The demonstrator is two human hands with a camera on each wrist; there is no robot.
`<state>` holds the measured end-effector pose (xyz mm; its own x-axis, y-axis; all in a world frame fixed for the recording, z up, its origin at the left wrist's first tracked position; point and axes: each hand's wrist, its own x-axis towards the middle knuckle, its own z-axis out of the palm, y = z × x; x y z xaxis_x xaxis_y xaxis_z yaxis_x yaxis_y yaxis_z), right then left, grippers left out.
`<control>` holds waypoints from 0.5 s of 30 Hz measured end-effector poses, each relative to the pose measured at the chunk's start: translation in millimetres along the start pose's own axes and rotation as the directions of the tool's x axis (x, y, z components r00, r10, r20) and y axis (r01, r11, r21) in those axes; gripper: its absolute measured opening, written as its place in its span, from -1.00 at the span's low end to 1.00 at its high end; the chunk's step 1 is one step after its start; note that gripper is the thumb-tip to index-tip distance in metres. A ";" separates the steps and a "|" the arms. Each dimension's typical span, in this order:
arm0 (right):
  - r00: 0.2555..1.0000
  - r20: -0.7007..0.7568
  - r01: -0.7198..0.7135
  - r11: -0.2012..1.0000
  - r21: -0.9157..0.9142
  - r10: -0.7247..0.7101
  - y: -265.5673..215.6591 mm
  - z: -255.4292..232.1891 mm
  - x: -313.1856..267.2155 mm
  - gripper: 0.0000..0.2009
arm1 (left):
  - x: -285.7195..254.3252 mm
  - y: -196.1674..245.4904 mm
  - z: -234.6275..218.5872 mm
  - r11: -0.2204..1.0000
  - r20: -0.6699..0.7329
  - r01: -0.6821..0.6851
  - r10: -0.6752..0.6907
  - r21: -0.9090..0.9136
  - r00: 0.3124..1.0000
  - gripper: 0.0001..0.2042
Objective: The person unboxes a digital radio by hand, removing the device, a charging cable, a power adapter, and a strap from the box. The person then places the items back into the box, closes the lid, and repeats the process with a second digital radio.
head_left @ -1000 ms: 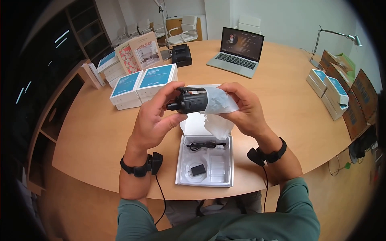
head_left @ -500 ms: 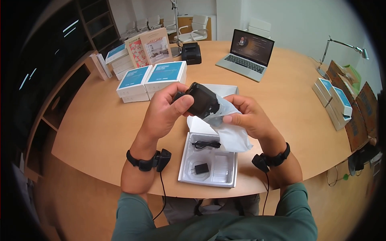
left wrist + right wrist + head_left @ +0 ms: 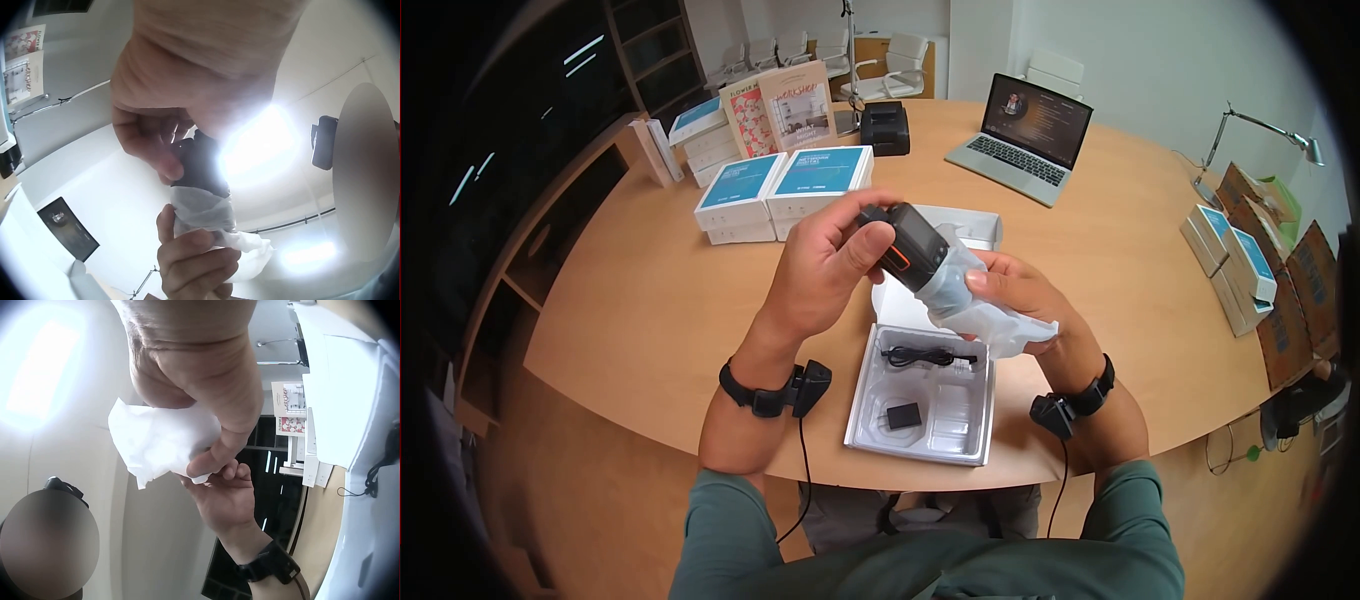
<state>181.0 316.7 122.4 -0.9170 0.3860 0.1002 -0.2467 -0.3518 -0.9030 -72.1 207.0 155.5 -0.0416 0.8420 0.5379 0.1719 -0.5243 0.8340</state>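
My left hand (image 3: 815, 265) grips the top end of a black handheld device (image 3: 914, 245) with a small screen and an orange-outlined part on its side. A thin, whitish plastic sleeve (image 3: 992, 325) covers the device's lower end. Below the device, my right hand (image 3: 1022, 292) pinches this sleeve, thumb on top; the sleeve's loose end hangs over the palm. The device is held tilted over an open white box (image 3: 988, 425). Inside the box's moulded tray lie a coiled black cable (image 3: 918, 357) and a black plug adapter (image 3: 904, 416).
Blue-and-white boxes (image 3: 820, 175) and two upright books (image 3: 800, 105) stand at the back left, beside a black device (image 3: 885, 128). An open laptop (image 3: 1025, 145) sits at the back. At the right are more boxes (image 3: 1235, 262), cardboard (image 3: 1285, 290) and a desk lamp (image 3: 1230, 150).
The device has turned from lying sideways between my hands to slanting down rightward, its screen and orange-outlined side showing. My right hand has moved lower with the sleeve, which still covers the lower end.
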 end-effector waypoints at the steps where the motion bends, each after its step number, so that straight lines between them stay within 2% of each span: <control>1: 0.998 0.052 -0.036 0.998 0.056 0.033 0.6 -1.1 0.2 -0.42 | 0.5 -1.3 -1.8 0.999 -0.006 0.017 -0.016 0.047 1.000 -0.32; 2: 0.998 0.052 -0.036 0.998 0.057 0.033 4.3 -4.5 1.5 -0.42 | 0.9 -1.9 -3.5 0.995 -0.012 0.033 -0.032 0.094 0.999 -0.32; 4: 0.990 0.093 -0.128 0.955 0.267 0.106 14.0 -12.5 4.3 -0.49 | 0.6 0.6 -6.8 0.987 -0.033 0.060 -0.055 0.150 0.998 -0.33; 8: 0.988 0.091 -0.147 0.938 0.314 0.124 15.8 -9.6 6.5 -0.53 | 1.0 0.9 -13.7 0.956 -0.057 0.119 -0.108 0.269 0.993 -0.31; 10: 0.981 0.089 -0.193 0.903 0.383 0.172 15.3 -7.5 6.3 -0.55 | 1.2 2.0 -13.9 0.952 -0.060 0.120 -0.108 0.281 0.992 -0.29; 15: 0.975 0.124 -0.219 0.889 0.402 0.184 22.9 -15.3 9.2 -0.52 | 2.2 3.3 -13.3 0.948 -0.057 0.097 -0.084 0.302 0.995 -0.26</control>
<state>171.8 325.3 96.3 -0.9784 0.2060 -0.0170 -0.1444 -0.7398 -0.6572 -84.8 205.5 161.1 -0.1118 0.8744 0.4721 0.4566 -0.3768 0.8059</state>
